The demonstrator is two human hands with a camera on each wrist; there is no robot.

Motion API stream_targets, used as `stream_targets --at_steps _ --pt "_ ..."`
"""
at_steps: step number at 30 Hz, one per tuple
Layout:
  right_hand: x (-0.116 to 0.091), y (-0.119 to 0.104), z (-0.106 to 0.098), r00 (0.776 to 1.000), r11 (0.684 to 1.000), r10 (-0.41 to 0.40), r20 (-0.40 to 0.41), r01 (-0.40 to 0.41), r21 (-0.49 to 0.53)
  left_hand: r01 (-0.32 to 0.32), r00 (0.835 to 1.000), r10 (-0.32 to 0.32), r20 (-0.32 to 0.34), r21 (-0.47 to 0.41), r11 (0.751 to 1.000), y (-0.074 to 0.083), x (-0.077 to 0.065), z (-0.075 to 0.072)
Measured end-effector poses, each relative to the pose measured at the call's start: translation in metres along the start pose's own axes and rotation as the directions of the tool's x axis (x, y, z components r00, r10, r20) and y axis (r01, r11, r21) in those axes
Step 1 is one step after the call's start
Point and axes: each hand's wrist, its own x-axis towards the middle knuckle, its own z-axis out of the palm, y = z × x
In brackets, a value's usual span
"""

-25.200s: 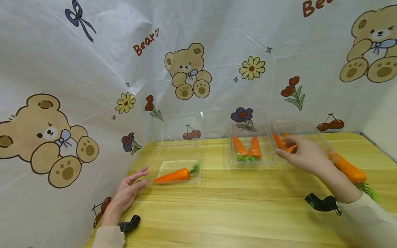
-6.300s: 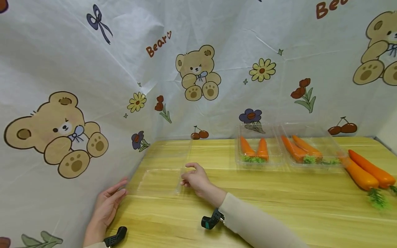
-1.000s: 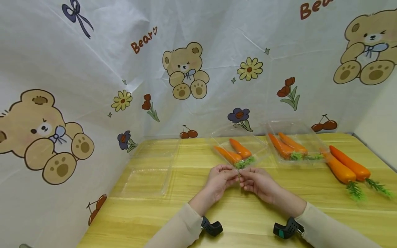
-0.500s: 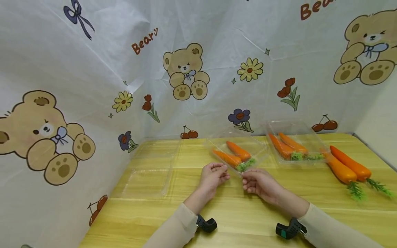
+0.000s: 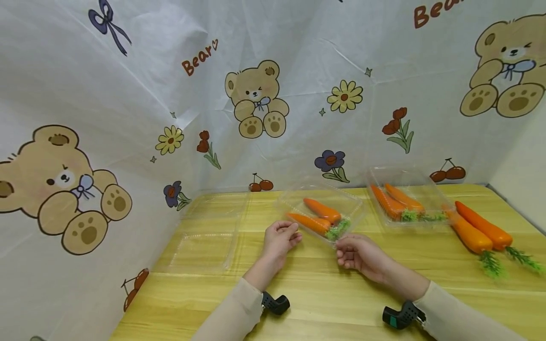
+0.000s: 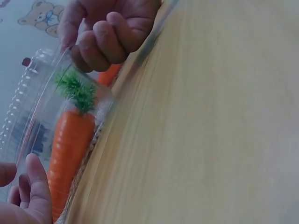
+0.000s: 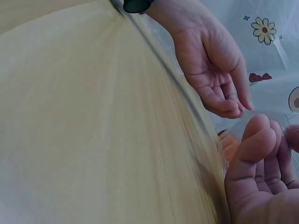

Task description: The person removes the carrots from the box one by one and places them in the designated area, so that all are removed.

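Note:
A clear plastic clamshell box (image 5: 358, 201) with two orange carrots (image 5: 322, 209) inside sits turned at an angle, its lid down over them. Their green tops (image 5: 339, 228) point toward the near corner. My right hand (image 5: 362, 255) pinches that corner between thumb and fingers, as the left wrist view also shows. My left hand (image 5: 279, 241) is beside the box's front left edge, thumb and fingers apart and loosely bent. In the left wrist view, one carrot (image 6: 70, 149) shows through the clear wall near the left fingers (image 6: 37, 186).
On the left of the wooden table (image 5: 298, 303) lies an open, see-through clamshell box (image 5: 200, 251). Another box (image 5: 431, 182) at right holds two carrots (image 5: 396, 203). Beside it lie two loose carrots (image 5: 482, 227). A bear-print cloth (image 5: 298, 47) hangs behind.
My left hand has let go of the near corner and moved left along the box. The carrot box has turned and shifted slightly left, the right hand still pinching its corner.

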Motion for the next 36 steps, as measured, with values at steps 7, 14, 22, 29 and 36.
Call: stream_targets --at_steps 7,14,22,29,36 --pt "-0.004 0.0 -0.011 0.999 1.0 -0.007 0.053 0.008 -0.017 -0.017 0.999 0.016 -0.044 -0.019 1.0 0.004 0.001 -0.011" --pt "-0.01 -0.002 -0.027 0.991 1.0 -0.022 0.136 0.025 -0.019 -0.08 0.993 0.08 -0.087 -0.006 0.997 0.007 0.003 -0.022" --pt "-0.014 -0.006 -0.042 0.979 1.0 -0.028 0.202 0.027 0.007 -0.11 0.989 0.114 -0.094 0.043 0.993 0.013 -0.006 -0.029" --pt "-0.014 -0.01 -0.053 0.974 1.0 -0.019 0.227 0.023 -0.014 -0.116 0.992 0.122 -0.038 0.133 0.984 0.017 -0.016 -0.037" --pt "-0.012 -0.012 -0.062 0.968 0.999 -0.025 0.251 0.031 -0.021 -0.107 0.994 0.104 0.025 0.224 0.969 0.019 -0.025 -0.045"
